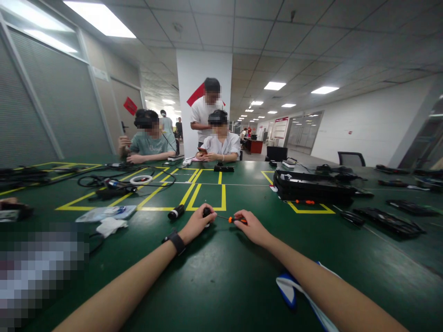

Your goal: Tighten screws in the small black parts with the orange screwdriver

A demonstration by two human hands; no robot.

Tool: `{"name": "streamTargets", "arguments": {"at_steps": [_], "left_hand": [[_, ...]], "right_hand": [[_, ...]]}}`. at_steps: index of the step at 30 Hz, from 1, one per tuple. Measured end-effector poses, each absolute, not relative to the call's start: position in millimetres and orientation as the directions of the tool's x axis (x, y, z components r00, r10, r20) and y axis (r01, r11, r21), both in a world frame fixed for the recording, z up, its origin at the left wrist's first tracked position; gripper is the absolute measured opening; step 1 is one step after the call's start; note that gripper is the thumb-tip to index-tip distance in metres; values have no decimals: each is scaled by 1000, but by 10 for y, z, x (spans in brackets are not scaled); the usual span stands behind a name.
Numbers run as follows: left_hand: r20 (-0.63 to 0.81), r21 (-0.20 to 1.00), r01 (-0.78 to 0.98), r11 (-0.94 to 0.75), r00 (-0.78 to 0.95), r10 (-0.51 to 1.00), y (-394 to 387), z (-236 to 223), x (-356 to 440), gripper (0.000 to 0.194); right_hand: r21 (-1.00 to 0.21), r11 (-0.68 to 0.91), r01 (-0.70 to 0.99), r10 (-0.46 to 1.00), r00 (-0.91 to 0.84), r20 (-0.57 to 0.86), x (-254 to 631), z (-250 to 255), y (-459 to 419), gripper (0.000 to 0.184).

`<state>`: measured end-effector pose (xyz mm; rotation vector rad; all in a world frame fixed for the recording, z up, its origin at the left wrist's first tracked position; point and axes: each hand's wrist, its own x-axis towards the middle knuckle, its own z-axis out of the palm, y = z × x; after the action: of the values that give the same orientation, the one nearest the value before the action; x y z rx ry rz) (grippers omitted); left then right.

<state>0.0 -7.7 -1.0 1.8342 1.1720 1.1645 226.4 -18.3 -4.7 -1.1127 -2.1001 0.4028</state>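
Right hand [252,227]: fingers closed on the orange-and-black handle of a thin-shafted screwdriver [238,220], shaft pointing left. Left hand [197,222], dark band on wrist: thumb and fingers pinching a small black rounded part [206,212], mostly hidden by the fingers; can't tell if the shaft tip touches it. Both hands over the dark green desk [207,286], near its yellow tape outlines [223,198]. Just left of the left hand, a black cylinder with a white band [176,212] lies on its side. Further left, a clear-and-blue plastic packet [107,213], crumpled white tissue [111,226], and behind them a white ring-shaped coil [141,180] among black cables. Right side: long black casing [311,185], a second orange screwdriver [304,202] at its near edge, flat black panel [389,222] beyond. Blue-and-white cloth-like item [290,291] by the right forearm. Across the desk, two people seated, one standing behind.
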Motion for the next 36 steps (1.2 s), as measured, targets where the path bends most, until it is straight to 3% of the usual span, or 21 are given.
{"name": "streamTargets", "arguments": {"at_steps": [6, 9, 14, 19, 26, 29, 36], "left_hand": [[310, 877, 325, -355, 182, 933, -102, 17, 7, 27], [287, 884, 331, -330, 174, 942, -122, 40, 12, 29], [290, 877, 342, -338, 184, 939, -141, 62, 18, 27], [294, 884, 318, -342, 189, 937, -125, 44, 14, 28], [305, 884, 312, -349, 183, 935, -94, 11, 3, 29], [308, 883, 316, -347, 169, 936, -92, 8, 4, 29], [319, 866, 340, -367, 192, 928, -87, 3, 9, 27]], "right_hand": [[-460, 607, 648, 789, -422, 447, 2286, -56, -143, 19], [-472, 605, 641, 790, -410, 456, 2289, -39, -176, 11], [-519, 611, 598, 789, -406, 461, 2275, 1, -214, 17], [-544, 541, 642, 824, -273, 497, 2292, 15, -166, 23], [-454, 628, 633, 771, -425, 473, 2310, -7, -129, 20], [-489, 624, 609, 776, -411, 479, 2305, 0, -160, 10], [-596, 581, 554, 813, -371, 449, 2258, 2, -215, 22]]}}
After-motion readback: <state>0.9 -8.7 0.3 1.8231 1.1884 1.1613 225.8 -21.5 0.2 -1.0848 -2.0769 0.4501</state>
